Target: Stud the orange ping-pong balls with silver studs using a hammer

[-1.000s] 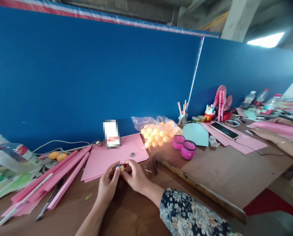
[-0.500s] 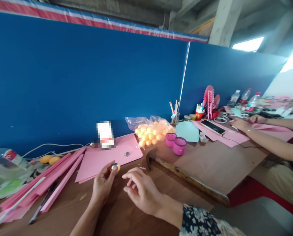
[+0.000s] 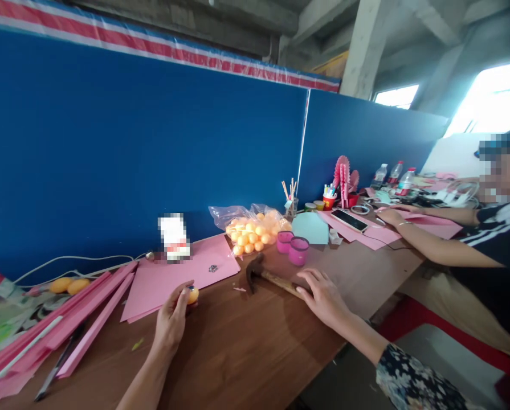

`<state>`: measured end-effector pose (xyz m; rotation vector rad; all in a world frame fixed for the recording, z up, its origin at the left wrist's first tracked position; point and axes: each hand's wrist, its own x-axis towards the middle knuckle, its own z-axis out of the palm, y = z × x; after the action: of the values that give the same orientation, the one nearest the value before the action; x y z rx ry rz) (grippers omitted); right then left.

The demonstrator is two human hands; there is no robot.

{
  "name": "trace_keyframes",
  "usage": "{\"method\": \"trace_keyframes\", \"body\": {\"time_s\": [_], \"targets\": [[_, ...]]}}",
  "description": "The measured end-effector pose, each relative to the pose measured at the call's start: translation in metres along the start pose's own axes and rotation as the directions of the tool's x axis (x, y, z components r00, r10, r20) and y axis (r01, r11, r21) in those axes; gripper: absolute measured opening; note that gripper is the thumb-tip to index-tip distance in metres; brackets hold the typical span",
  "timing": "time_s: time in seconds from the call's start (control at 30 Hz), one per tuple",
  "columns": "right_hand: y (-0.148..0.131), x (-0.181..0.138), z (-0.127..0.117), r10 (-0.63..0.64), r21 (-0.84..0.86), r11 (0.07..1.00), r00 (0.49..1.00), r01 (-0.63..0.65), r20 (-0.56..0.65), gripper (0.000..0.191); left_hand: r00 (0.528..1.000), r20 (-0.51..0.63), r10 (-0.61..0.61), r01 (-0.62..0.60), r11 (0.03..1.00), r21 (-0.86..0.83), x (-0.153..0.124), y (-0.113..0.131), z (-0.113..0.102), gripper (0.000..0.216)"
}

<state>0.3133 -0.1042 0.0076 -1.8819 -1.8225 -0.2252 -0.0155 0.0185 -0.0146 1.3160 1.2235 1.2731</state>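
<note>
In my left hand (image 3: 172,319), an orange plastic ball (image 3: 192,294) is pinched between thumb and fingertips. A small dark, shiny bit shows at its top, too small to make out. My right hand (image 3: 325,296) is over the wooden handle of a claw hammer (image 3: 276,278), fingers bent and thumb apart from them. The hand and forearm hide the rear of the handle. The hammer lies on the brown table. Pink paper sheets (image 3: 147,290) lie beyond my left hand, with a small dark metal ornament (image 3: 212,268) on top.
A clear bag of orange balls (image 3: 250,233) sits behind the hammer, beside two magenta cups (image 3: 298,250). Folded pink paper strips (image 3: 88,304) and a pen (image 3: 58,364) lie at left. At right a co-worker's arm (image 3: 443,245) rests near a phone (image 3: 349,220) and pink paper.
My right hand has moved right, away from my left hand, to the hammer handle. The ball has turned in my left hand. The view has swung right, showing more of the co-worker.
</note>
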Motion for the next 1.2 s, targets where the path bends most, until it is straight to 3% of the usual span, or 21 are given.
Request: {"method": "trace_keyframes", "body": {"time_s": [0.17,0.5,0.7,0.97,1.2], "targets": [[-0.002,0.0,0.006,0.036,0.043,0.998,0.991,-0.042,0.128,0.027,0.999,-0.003,0.034,-0.034,0.999,0.023,-0.002,0.003,-0.001,0.052],[-0.011,0.024,0.004,-0.081,-0.041,0.994,0.937,0.101,0.34,0.027,1.0,0.013,-0.006,0.006,1.0,0.01,-0.005,0.001,0.0,0.058],[-0.019,0.044,0.012,-0.073,-0.052,0.994,0.917,0.101,0.392,0.033,0.999,0.027,0.033,-0.034,0.999,0.04,-0.006,0.003,-0.002,0.057],[-0.024,0.057,0.019,-0.028,0.026,1.0,0.878,0.018,0.477,0.021,0.997,0.013,0.076,-0.076,0.994,0.083,-0.003,-0.003,-0.001,0.064],[-0.032,0.044,0.017,0.023,0.178,0.976,0.87,-0.127,0.493,0.015,0.998,0.02,0.068,-0.07,0.987,0.141,0.001,-0.004,-0.001,0.059]]}}
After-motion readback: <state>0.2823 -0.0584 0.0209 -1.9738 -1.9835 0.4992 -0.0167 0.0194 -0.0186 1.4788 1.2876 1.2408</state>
